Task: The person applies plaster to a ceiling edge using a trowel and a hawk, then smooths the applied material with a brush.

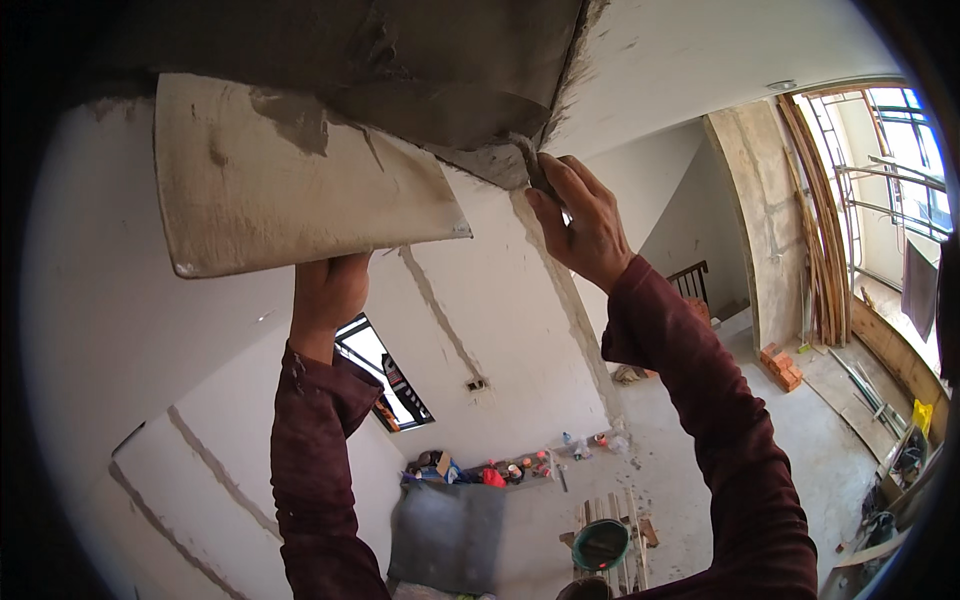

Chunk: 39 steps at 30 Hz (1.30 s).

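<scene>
My left hand [330,290] grips a wide, cream-coloured plaster board [300,180] from underneath, its face streaked with grey residue and held tilted near the ceiling. My right hand [582,220] is closed on the handle of a metal trowel [485,160], whose blade lies at the corner of a dark grey plastered surface [440,50], just beyond the board's right part. The handle under the board is hidden. Both forearms, in maroon sleeves, rise from the lower edge.
Below, a grey floor [530,500] holds a plank stand [625,530] with a green basin [600,545], piled items [495,475] along the wall and stacked red bricks [780,365]. Timber lengths [805,220] lean by scaffolding [890,180] at right. A narrow window [385,370] is behind my left arm.
</scene>
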Each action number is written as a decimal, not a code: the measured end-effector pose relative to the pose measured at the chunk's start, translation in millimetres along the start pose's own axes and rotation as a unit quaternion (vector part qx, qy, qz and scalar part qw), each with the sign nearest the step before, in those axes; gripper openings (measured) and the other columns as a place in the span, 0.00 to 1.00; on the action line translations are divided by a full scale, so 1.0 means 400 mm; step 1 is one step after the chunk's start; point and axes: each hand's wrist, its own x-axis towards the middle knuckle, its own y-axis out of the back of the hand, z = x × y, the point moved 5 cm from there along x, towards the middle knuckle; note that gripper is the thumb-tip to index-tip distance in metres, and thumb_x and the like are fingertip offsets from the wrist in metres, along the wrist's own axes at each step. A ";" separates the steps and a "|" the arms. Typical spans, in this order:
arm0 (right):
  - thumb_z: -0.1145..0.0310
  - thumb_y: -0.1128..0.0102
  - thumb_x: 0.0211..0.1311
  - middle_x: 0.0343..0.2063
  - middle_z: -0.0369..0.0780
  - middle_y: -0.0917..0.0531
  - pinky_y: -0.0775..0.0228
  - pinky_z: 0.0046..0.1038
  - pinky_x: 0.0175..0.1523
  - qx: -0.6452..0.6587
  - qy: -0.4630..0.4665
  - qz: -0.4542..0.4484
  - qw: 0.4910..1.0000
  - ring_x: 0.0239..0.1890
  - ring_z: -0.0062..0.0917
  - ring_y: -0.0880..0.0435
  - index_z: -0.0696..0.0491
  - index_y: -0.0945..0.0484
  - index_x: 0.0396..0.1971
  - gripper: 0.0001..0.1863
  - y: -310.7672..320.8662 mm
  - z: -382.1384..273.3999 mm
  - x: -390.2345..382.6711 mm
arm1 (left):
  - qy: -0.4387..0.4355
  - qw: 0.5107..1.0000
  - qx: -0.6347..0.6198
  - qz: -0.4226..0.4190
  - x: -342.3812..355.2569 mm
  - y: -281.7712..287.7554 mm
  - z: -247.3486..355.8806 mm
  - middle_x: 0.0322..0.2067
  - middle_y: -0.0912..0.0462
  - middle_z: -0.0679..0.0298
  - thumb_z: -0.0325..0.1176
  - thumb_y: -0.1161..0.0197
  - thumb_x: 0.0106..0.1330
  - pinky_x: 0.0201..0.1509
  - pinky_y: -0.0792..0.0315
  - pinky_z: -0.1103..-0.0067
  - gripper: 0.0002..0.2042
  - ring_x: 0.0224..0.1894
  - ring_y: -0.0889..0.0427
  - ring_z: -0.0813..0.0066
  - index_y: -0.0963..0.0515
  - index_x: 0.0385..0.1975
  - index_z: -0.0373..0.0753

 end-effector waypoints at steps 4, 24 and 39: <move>0.75 0.40 0.55 0.27 0.42 0.26 0.32 0.33 0.29 -0.040 -0.026 -0.011 0.999 0.25 0.37 0.25 0.58 0.28 0.43 0.15 -0.028 0.092 -0.079 | 0.122 0.977 -0.176 0.010 0.009 -0.014 -0.004 0.40 0.22 0.54 0.23 0.45 0.63 0.51 0.33 0.69 0.09 0.42 0.25 0.54 0.25 0.42 0.34; 0.68 0.41 0.47 0.26 0.34 0.28 0.34 0.26 0.30 -0.501 0.165 -0.157 0.835 0.30 0.22 0.26 0.51 0.23 0.25 0.05 0.153 -0.145 0.075 | 0.080 0.980 -0.183 0.017 0.032 -0.006 -0.019 0.38 0.20 0.57 0.23 0.42 0.61 0.50 0.34 0.71 0.10 0.41 0.22 0.62 0.23 0.41 0.35; 0.73 0.41 0.46 0.25 0.39 0.28 0.30 0.32 0.32 -0.474 0.142 -0.150 0.856 0.28 0.27 0.25 0.57 0.26 0.26 0.06 0.234 -0.336 0.187 | 0.114 0.941 -0.317 -0.009 0.053 -0.014 -0.004 0.43 0.24 0.60 0.30 0.41 0.65 0.57 0.39 0.75 0.12 0.47 0.28 0.72 0.28 0.45 0.31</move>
